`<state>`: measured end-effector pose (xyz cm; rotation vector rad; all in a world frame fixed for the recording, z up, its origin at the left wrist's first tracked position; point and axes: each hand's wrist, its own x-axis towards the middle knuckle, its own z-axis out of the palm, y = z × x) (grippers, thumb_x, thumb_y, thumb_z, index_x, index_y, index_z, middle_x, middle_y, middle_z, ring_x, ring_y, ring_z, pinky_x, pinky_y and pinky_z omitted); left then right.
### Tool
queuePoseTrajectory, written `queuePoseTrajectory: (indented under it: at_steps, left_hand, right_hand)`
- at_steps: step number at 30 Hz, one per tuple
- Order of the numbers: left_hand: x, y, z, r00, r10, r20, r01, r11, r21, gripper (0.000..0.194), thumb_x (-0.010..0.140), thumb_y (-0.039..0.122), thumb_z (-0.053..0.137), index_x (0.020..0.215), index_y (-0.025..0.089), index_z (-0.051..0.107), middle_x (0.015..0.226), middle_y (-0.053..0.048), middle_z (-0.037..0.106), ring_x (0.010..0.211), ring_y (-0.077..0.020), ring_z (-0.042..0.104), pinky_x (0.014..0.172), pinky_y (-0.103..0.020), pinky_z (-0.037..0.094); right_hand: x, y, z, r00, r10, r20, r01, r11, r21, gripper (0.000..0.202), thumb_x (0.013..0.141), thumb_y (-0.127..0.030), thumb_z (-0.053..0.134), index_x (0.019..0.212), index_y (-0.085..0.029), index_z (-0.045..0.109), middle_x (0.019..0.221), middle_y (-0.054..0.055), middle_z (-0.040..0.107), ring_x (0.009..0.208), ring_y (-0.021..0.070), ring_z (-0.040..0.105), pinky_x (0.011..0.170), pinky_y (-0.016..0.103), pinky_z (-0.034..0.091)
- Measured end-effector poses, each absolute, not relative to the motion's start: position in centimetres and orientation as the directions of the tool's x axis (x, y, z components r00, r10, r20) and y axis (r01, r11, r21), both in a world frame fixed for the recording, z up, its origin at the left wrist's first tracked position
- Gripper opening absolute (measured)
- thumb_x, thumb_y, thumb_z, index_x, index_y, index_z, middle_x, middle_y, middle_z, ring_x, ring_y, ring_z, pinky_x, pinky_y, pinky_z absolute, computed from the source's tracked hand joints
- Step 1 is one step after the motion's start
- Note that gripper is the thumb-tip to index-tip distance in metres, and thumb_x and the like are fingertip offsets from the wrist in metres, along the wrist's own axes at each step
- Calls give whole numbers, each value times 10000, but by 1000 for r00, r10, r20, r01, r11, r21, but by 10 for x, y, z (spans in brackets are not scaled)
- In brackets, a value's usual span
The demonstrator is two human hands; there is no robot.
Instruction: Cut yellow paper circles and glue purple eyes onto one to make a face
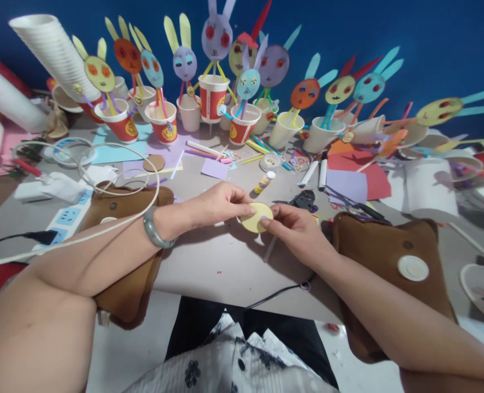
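A round yellow paper disc is held between both hands above the near middle of the table. My left hand pinches its left edge between thumb and fingers. At the disc's right edge my right hand closes on it, with the thumb over a small purple piece on its face. Just beyond the disc stands a small yellow glue bottle with a white cap. Black-handled scissors lie close behind my right hand.
Paper cups with rabbit-faced paper figures line the back. Brown cushions lie under both forearms. A white cable loops over my left arm near a power strip. Coloured paper and markers lie at the right.
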<state>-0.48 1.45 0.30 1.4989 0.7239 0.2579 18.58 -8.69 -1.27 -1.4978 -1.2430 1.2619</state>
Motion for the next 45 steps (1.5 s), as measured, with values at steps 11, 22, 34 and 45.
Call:
queuePoseTrajectory:
  at_steps: [11,22,34,45]
  left_hand:
    - [-8,20,-3,807,524,-273,362,-73,929,172,776,283,668,732,118,653,616,16,590,551,-76,493,533,-204,354]
    - [-11,21,0,795,518,-316,517,-305,800,203,787,261,594,620,146,607,530,36,502,526,-85,421,518,-239,285]
    - [-10,20,7,736,650,-189,645,-588,487,333,918,380,573,761,135,734,717,-64,679,646,-152,538,634,-290,360]
    - [-12,19,9,881,464,-92,468,-831,299,267,946,241,512,933,161,767,947,-96,764,857,-216,673,703,-319,416]
  right_hand:
    - [187,-86,-20,-38,984,-172,266,-156,-951,410,784,-562,766,739,-183,616,679,11,633,606,146,552,576,273,450]
    - [191,-85,-24,-69,982,174,669,175,-722,204,901,-392,661,872,-191,649,674,-10,623,543,124,500,547,274,388]
    - [178,-105,-19,-548,725,417,810,585,47,249,936,-349,676,1088,-156,640,1159,132,766,1057,297,675,915,441,467]
    - [178,-116,-21,-590,754,289,796,603,52,385,937,-539,631,935,-154,639,1238,208,721,1176,338,656,1065,527,443]
